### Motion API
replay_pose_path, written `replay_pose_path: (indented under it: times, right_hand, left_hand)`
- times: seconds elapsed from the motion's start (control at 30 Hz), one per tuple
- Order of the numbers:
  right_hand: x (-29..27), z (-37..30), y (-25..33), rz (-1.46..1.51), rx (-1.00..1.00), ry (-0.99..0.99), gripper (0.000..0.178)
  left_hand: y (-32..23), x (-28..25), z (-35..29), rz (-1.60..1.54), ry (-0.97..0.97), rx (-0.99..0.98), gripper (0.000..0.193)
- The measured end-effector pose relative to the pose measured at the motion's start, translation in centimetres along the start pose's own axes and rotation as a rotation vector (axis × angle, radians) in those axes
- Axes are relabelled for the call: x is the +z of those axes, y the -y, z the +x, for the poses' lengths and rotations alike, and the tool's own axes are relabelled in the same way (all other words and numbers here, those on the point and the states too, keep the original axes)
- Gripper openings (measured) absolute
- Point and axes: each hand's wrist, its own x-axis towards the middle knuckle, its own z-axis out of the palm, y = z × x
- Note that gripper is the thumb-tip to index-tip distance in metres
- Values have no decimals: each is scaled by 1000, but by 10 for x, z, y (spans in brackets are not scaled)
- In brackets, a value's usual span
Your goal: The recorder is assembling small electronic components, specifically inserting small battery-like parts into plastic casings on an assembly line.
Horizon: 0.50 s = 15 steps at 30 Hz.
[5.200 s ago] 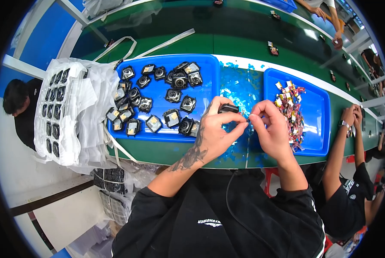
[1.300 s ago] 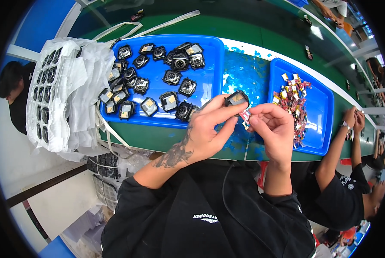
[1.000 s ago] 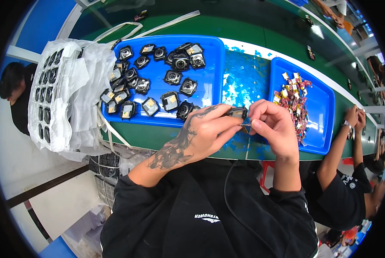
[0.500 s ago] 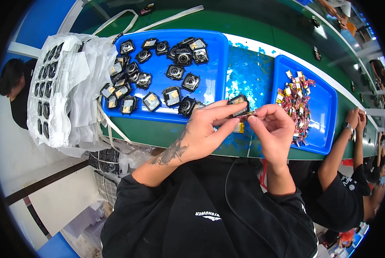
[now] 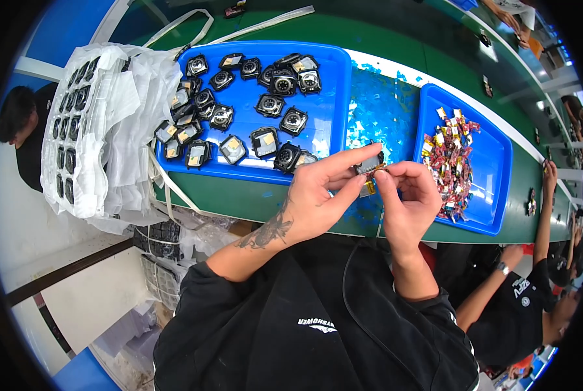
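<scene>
My left hand [image 5: 321, 192] is closed around the edge of a dark smartwatch case [image 5: 369, 163], tilted and gripped between fingers and thumb. My right hand [image 5: 409, 199] meets it from the other side, thumb and forefinger pinched at the case's near edge. A small reddish and yellow flexible part shows between the two hands; its exact shape is partly hidden by the fingertips. Left of my hands, a blue tray [image 5: 239, 173] bears many black watch cases [image 5: 293, 121], some with their inner side up. To the right, a smaller blue tray [image 5: 490, 176] holds a heap of small red, yellow and white parts [image 5: 451, 166].
Blue film scraps [image 5: 383, 107] litter the green bench between the trays. A tall stack of white-wrapped trays [image 5: 102, 143] with watch cases stands at the left. White straps [image 5: 259, 25] lie across the bench's far side. A co-worker's arm [image 5: 544, 208] reaches over the bench at the right.
The watch case has tilted between my hands, and my right fingers have shifted slightly left along it. At the right, the co-worker's hands have moved apart.
</scene>
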Motion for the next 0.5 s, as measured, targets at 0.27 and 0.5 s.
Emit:
replay_pose_path:
  times: [0.27, 0.5]
  right_hand:
    - [2, -2, -3, 52, 14, -77, 16]
    - [-1, -1, -3, -49, -30, 1, 19]
  left_hand:
    - [4, 3, 0, -14, -32, 4, 45]
    - [9, 5, 0, -23, -49, 17, 43]
